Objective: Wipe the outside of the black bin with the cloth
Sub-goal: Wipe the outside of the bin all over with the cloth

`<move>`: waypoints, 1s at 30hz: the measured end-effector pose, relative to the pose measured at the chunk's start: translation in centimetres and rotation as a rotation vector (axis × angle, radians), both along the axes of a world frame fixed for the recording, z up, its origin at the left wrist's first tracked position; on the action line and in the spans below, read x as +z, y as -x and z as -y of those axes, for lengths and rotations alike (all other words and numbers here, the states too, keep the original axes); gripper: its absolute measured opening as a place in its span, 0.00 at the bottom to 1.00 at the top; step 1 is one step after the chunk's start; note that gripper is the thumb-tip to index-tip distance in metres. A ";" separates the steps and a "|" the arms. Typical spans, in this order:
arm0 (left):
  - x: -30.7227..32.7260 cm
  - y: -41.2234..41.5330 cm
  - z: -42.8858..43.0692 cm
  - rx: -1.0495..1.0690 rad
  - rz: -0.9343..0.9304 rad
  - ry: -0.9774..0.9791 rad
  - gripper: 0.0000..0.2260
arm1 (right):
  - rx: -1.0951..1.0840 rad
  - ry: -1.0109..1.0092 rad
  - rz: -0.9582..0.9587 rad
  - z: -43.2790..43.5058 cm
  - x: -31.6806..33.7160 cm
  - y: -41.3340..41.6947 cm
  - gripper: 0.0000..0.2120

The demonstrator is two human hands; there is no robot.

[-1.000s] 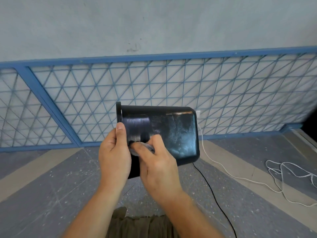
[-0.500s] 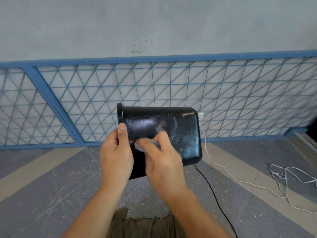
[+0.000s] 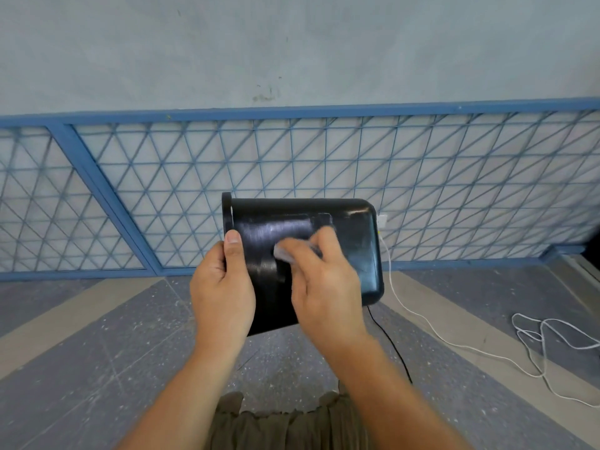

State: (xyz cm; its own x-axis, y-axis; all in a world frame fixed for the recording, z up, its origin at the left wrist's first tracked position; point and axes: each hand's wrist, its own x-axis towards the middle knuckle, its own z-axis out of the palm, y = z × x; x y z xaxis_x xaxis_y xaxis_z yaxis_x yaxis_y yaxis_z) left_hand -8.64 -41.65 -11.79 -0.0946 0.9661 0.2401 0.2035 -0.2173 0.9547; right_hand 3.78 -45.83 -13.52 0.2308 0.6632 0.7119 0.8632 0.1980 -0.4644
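A glossy black bin (image 3: 354, 241) is held on its side in the air in front of me, its rim to the left and its base to the right. My left hand (image 3: 224, 287) grips the bin near the rim, thumb up on the side wall. My right hand (image 3: 324, 284) pinches a small pale cloth (image 3: 285, 251) and presses it against the bin's side wall. Pale wipe streaks show on the wall above the cloth. Most of the cloth is hidden by my blurred fingers.
A blue metal grid fence (image 3: 422, 190) runs along a pale wall behind the bin. On the grey speckled floor lie a white cable (image 3: 532, 332) at the right and a black cable (image 3: 393, 345) below the bin.
My right hand with the cloth has slid up and to the right across the bin's side. The bin and my left hand have stayed about where they were.
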 end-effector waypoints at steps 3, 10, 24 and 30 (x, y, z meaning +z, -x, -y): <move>-0.1 0.3 -0.6 0.014 0.006 -0.015 0.24 | 0.022 0.056 -0.023 2.0 -1.8 1.1 0.14; -0.8 0.6 0.3 -0.009 -0.052 0.001 0.22 | -0.099 0.014 -0.128 -2.3 2.6 -2.2 0.13; -0.2 0.9 -0.4 0.005 -0.044 -0.011 0.21 | -0.086 0.000 -0.096 -1.0 1.8 -1.5 0.12; 0.1 0.3 -0.1 0.012 -0.017 -0.010 0.22 | -0.161 -0.048 -0.130 -2.0 3.3 -2.6 0.13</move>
